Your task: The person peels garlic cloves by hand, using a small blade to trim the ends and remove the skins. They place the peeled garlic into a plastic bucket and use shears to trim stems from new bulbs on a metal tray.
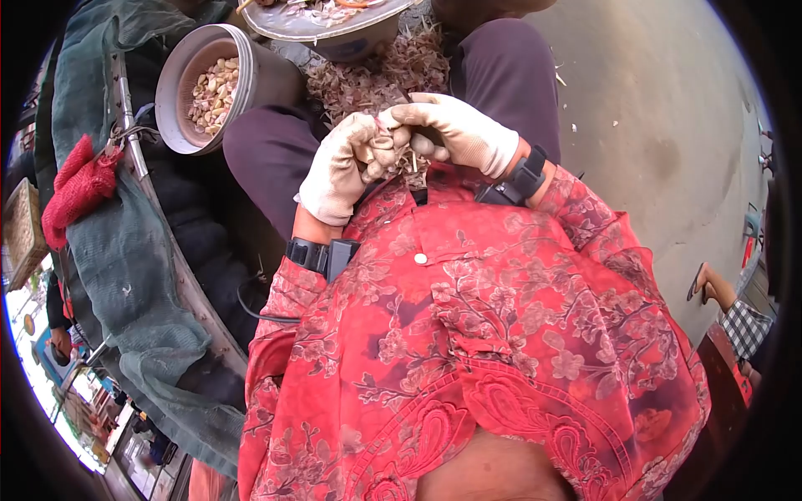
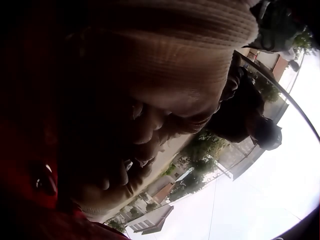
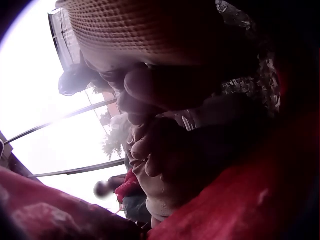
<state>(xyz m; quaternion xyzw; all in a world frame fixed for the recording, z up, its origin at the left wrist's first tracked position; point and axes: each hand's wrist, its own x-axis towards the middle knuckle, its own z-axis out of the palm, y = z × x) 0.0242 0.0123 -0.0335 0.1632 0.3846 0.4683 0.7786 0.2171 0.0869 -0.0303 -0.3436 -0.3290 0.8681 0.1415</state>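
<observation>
1. Whether the left hand (image 1: 338,171) and right hand (image 1: 464,134) hold anything is hidden behind their curled, gloved fingers.
2. The head view's top edge cuts off the basin (image 1: 311,35).
3. In both 2 wrist views, deep shadow swallows much of the hands.
4. In the right wrist view, 1 round shape (image 3: 102,189) is too blurred to name.

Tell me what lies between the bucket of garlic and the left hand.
The left knee, in dark purple cloth, lies between the bucket and the gloved left hand, as the head view shows.
</observation>
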